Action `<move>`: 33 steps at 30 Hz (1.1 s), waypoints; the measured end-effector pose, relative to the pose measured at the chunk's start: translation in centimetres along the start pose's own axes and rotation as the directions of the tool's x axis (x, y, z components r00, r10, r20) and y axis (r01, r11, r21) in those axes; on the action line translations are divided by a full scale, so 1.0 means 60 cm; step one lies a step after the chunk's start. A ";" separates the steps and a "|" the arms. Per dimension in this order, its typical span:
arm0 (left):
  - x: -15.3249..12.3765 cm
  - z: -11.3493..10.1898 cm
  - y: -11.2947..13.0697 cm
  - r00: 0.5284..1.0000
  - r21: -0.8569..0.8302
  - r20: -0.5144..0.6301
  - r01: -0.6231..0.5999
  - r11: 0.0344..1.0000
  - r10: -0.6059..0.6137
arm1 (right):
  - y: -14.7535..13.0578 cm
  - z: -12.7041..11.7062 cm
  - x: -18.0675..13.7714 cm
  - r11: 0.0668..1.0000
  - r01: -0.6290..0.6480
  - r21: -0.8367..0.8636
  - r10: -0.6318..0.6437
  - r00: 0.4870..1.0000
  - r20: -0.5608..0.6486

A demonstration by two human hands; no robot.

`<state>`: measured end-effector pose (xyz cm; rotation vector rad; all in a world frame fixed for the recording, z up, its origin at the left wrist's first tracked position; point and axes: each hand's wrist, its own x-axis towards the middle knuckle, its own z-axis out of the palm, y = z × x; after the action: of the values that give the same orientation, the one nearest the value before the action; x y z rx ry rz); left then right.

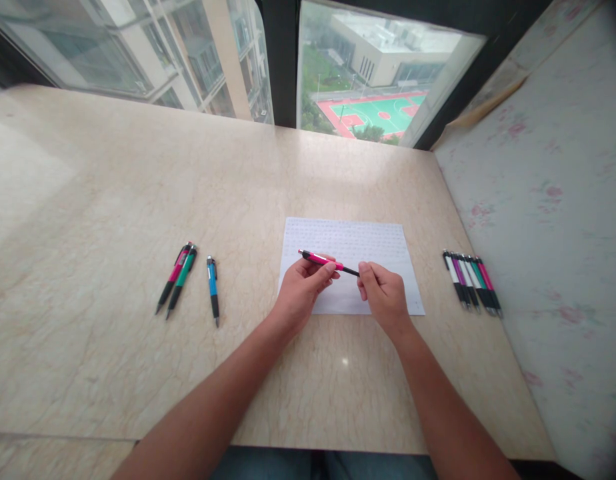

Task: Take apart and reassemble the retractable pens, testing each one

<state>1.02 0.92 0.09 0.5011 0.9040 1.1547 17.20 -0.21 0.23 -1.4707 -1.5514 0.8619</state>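
Note:
A pink and black ballpoint pen (324,260) is held slantwise over a sheet of paper (348,233) covered with rows of small writing. My left hand (305,287) pinches the pink barrel between thumb and fingers. At the other end, my right hand (385,290) is closed around the black grip end, and its fingers cover the tip. Both hands are above the lower part of the sheet and hide some of it.
On the left lie a pink pen (175,273), a green pen (183,280) and a blue pen (213,290). Several pens (472,283) rest in a row at right, beside the flower-patterned wall (553,267). The marble-look counter (113,200) meets a window (378,73) behind.

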 end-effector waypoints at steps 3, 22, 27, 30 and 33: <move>0.001 -0.001 0.002 1.000 -0.003 -0.005 -0.014 1.000 0.014 | 0.004 0.002 0.001 0.997 -0.002 0.078 0.002 1.000 0.007; 0.029 -0.029 0.023 0.980 -0.150 -0.150 -0.152 0.977 0.130 | 0.040 0.015 0.009 0.829 0.407 -0.382 -0.289 0.898 0.331; 0.027 -0.025 0.018 0.983 -0.121 -0.141 -0.139 0.983 0.122 | 0.030 0.006 0.008 0.822 0.412 -0.393 -0.258 0.885 0.387; 0.028 -0.025 0.014 0.984 -0.122 -0.152 -0.115 0.986 0.096 | 0.026 0.010 0.007 0.794 0.417 -0.443 -0.245 0.886 0.394; 0.029 -0.025 0.012 0.984 -0.117 -0.151 -0.110 0.987 0.092 | 0.024 0.018 0.009 0.751 0.427 -0.504 -0.240 0.887 0.395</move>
<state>-0.40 2.63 -0.79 0.3673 0.9328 1.3451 16.87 0.50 -1.48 -1.4170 -2.3919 0.4148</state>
